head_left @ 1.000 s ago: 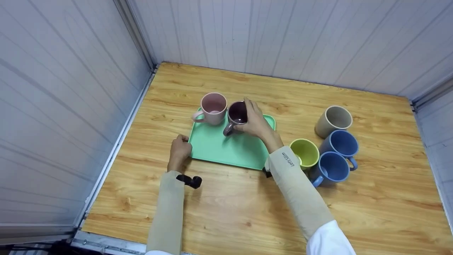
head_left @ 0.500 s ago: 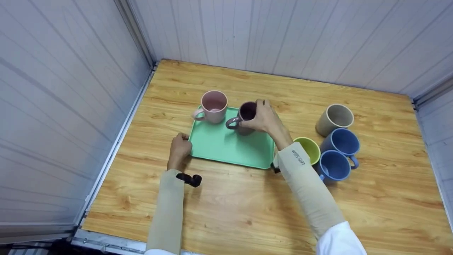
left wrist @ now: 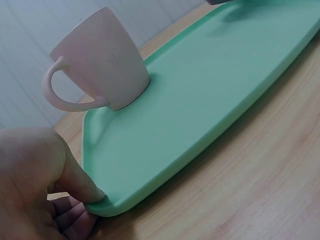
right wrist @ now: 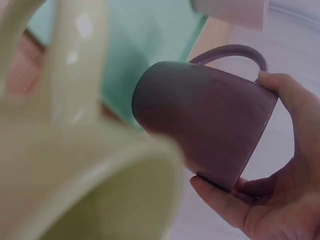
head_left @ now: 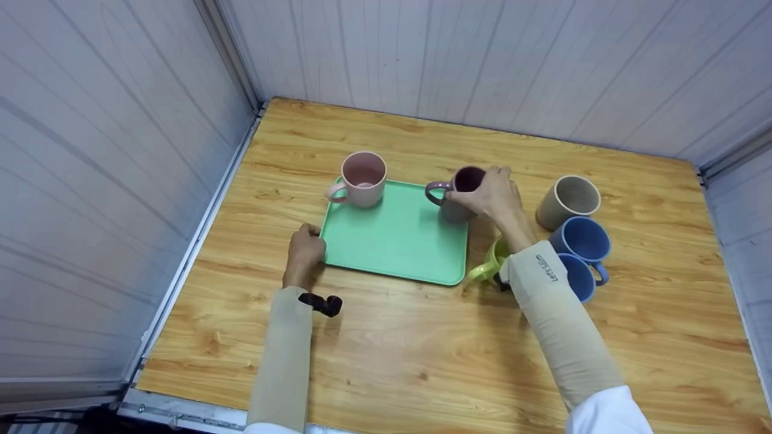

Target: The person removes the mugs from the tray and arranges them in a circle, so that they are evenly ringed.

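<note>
A dark purple mug (head_left: 458, 208) is gripped near its rim by my right hand (head_left: 497, 196), thumb beside the handle. It overlaps the right back corner of the green tray (head_left: 392, 235) in the head view, handle to the left. In the right wrist view the purple mug (right wrist: 205, 117) is tilted, its base toward the tray. My left hand (head_left: 306, 248) pinches the tray's front left corner; in the left wrist view the thumb of the left hand (left wrist: 40, 175) lies over the rim. A pink mug (head_left: 363, 184) stands upright at the tray's back left corner.
Right of the tray stands a yellow-green mug (head_left: 496, 256), partly under my right forearm and large in the right wrist view. Two blue mugs (head_left: 582, 238) and a beige cup (head_left: 567, 202) cluster beyond it. Pale panel walls (head_left: 470, 66) border the wooden table (head_left: 386, 355).
My right hand has carried the purple mug rightward, from beside the pink mug to the tray's right edge. The left hand keeps its hold on the tray corner.
</note>
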A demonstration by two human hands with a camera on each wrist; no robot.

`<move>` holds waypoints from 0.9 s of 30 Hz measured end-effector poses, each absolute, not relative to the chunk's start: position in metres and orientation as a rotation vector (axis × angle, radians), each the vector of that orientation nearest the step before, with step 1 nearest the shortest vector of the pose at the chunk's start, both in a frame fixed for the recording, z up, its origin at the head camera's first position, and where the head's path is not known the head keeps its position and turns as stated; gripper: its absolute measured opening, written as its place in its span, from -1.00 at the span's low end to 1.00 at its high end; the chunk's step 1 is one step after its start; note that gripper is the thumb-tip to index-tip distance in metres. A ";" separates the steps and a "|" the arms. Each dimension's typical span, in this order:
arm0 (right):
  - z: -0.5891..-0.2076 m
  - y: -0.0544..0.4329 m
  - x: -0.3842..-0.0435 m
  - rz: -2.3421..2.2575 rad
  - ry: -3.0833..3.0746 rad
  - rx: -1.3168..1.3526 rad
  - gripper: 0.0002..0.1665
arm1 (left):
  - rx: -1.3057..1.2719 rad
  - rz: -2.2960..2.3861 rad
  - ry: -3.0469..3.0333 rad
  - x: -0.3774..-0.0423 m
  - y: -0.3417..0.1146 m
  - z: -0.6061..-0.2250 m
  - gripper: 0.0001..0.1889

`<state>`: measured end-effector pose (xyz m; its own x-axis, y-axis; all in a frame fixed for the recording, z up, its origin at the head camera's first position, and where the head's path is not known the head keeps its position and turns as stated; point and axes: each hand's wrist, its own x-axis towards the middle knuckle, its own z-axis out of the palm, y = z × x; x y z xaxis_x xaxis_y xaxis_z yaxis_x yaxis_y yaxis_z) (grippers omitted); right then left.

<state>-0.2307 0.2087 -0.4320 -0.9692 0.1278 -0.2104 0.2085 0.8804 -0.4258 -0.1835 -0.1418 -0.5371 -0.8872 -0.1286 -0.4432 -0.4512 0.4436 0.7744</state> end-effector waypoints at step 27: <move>-0.432 0.251 -0.221 -0.544 2.814 0.359 0.47 | -0.484 1.419 2.385 -0.185 -0.142 -0.537 -0.52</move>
